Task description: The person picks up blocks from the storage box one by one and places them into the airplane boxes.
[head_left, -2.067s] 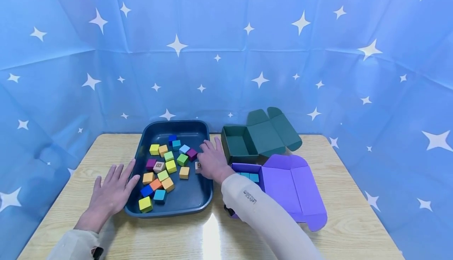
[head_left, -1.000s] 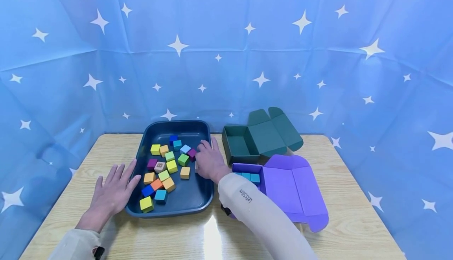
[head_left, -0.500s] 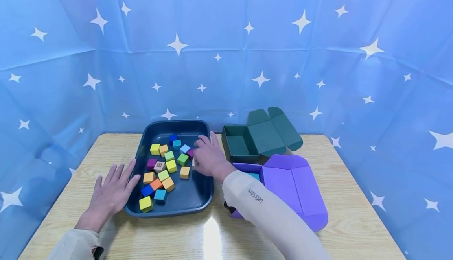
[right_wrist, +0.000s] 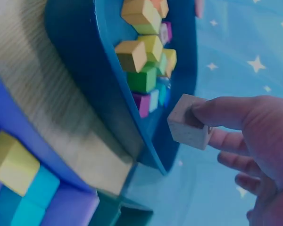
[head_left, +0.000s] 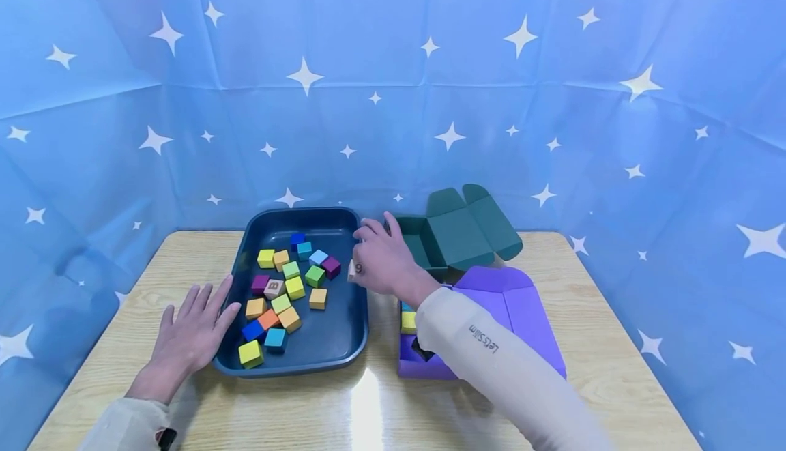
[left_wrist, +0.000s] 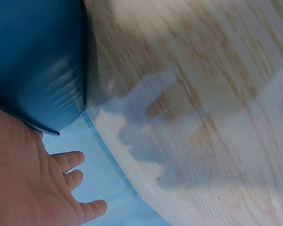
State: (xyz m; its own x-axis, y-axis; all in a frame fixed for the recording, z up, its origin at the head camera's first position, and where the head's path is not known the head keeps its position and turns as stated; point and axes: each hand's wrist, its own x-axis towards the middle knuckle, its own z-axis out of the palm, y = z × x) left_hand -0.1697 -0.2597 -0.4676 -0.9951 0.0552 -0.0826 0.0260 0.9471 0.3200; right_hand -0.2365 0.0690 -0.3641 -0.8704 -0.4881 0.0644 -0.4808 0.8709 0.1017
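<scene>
My right hand (head_left: 388, 260) pinches a pale wooden number block (right_wrist: 189, 121) between thumb and fingers, up over the right rim of the dark blue tray (head_left: 334, 352). A "9" shows on the block in the head view. My left hand (head_left: 190, 335) lies with straight fingers at the tray's left rim; in the left wrist view its fingers (left_wrist: 68, 160) stretch past the tray's outer wall. Several coloured cubes are spread in the tray, among them a yellow cube (head_left: 251, 354), a teal cube (head_left: 276, 340) and a wooden letter block (head_left: 274, 288) marked "B".
An open purple box (head_left: 430, 369) to the right holds teal cubes (right_wrist: 42, 186) and a yellow cube (right_wrist: 14, 162), partly hidden by my right sleeve. Behind it stands an open green box (head_left: 442, 260), its lid folded out rightward. A starry blue cloth hangs around the wooden table.
My right hand has lifted the number block from the right side of the tray and moved up and rightward to the rim. The left hand has stayed in place.
</scene>
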